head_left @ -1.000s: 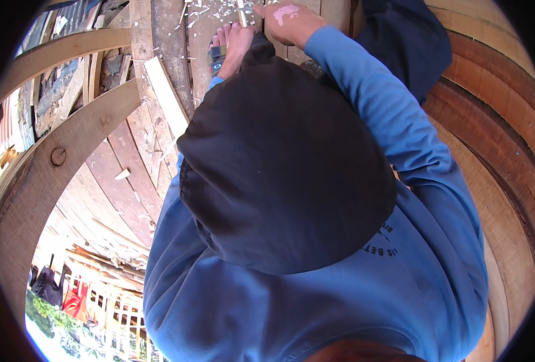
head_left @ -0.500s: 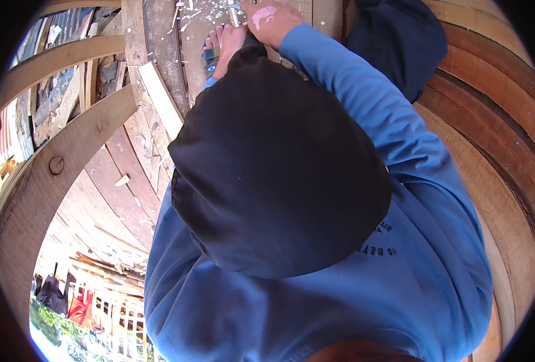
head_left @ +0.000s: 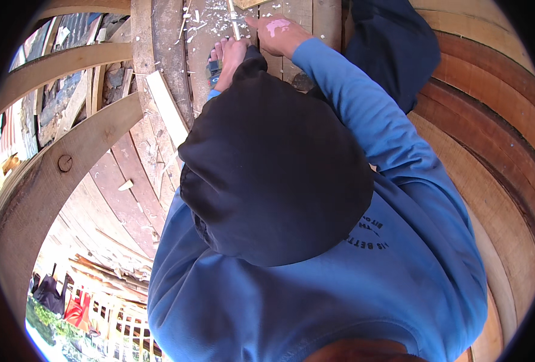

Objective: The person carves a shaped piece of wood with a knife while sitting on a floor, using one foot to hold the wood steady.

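My left hand is at the top of the view, its fingers closed round the lower end of a thin pale wooden stick. A dark band circles that wrist. Just right of the stick is my right hand, its fingers curled in. A small grey glint shows between its fingertips and the stick, but I cannot make out what it holds. Pale wood shavings lie scattered on the planks around both hands. A large black cloth-covered shape fills the middle and hides most of my left arm.
Wooden floorboards run beneath me, with a pale board and a small wood chip on them. Curved timber ribs stand at the left. Stacked curved planks form the right side. Dark cloth is beside my right arm.
In the picture, both hands, the stick and the floor around them have shifted slightly down and right. More of the stick's far end shows. My left hand stays on the stick.
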{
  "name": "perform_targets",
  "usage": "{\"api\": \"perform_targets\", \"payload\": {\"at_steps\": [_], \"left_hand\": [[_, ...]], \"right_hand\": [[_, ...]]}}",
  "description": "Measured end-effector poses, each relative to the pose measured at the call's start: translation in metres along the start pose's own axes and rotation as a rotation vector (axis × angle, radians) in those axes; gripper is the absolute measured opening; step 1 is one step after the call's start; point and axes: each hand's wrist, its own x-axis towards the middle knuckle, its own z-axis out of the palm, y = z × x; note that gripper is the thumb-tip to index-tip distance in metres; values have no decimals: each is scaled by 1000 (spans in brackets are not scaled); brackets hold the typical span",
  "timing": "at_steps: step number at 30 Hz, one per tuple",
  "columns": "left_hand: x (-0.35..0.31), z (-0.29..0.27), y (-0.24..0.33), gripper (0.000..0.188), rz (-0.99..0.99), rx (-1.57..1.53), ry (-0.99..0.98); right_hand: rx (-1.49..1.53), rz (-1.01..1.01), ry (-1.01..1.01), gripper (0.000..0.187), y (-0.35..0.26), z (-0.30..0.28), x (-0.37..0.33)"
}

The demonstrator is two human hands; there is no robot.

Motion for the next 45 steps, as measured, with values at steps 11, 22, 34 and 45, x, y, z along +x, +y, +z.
{"api": "perform_targets", "payload": {"at_steps": [11, 22, 34, 45], "left_hand": [[7, -25, 6, 26, -158, 40, -221], [4, -19, 7, 36, -225, -190, -167], [-7, 35, -13, 17, -101, 57, 49], [-7, 35, -10, 20, -21, 100, 102]], "right_hand": [[103, 28, 171, 33, 11, 24, 11], [184, -195, 309, 32, 37, 81, 48], [-140, -73, 37, 51, 13, -4, 13], [-155, -14, 8, 40, 3, -7, 7]]}}
